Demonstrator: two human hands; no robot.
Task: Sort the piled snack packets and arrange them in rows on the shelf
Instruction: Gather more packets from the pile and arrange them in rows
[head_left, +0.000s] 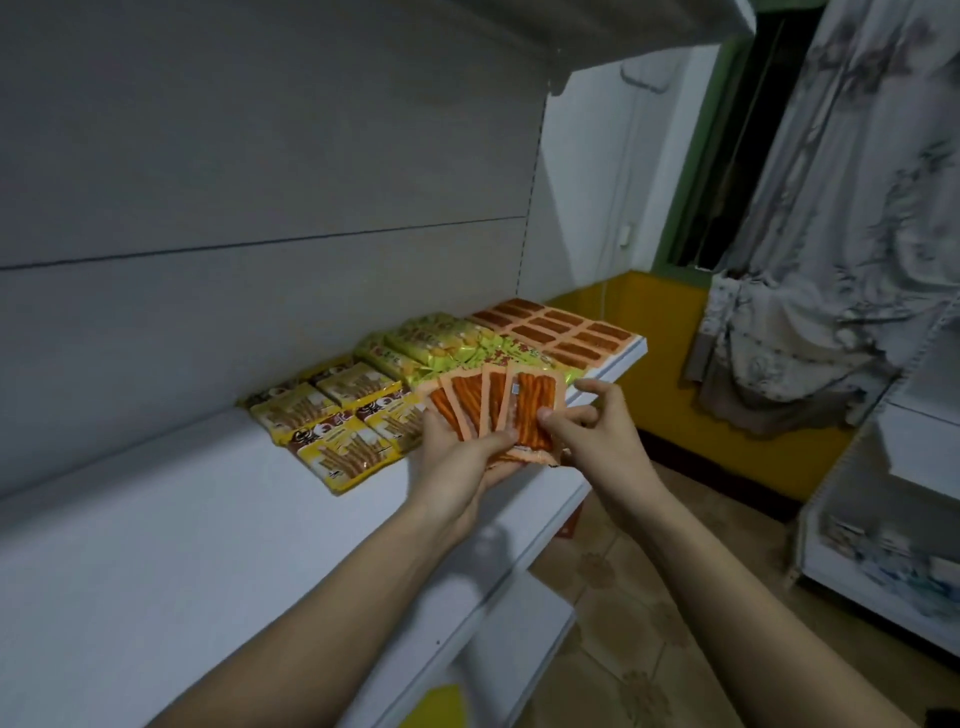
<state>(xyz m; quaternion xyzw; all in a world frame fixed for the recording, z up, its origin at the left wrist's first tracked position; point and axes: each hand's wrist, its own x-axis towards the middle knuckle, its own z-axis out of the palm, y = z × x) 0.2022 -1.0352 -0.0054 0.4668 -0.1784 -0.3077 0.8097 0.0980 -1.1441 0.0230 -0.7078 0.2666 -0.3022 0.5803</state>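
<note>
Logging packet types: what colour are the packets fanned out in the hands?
Orange packets with red-orange sticks showing inside, seen in the head view.

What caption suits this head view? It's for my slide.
Both hands fan orange packets above a shelf of sorted snacks.

The white shelf (156, 545) is long and flat, with a grey wall panel behind it. Snack packets lie flat on it toward its far end. Nearest are the yellow packets (340, 415) with brown sticks pictured on them, set in two rows and touching each other. Just past them lie the green-yellow packets (436, 345), bunched close together. At the far end are the orange packets (563, 332), laid in neat rows.
</note>
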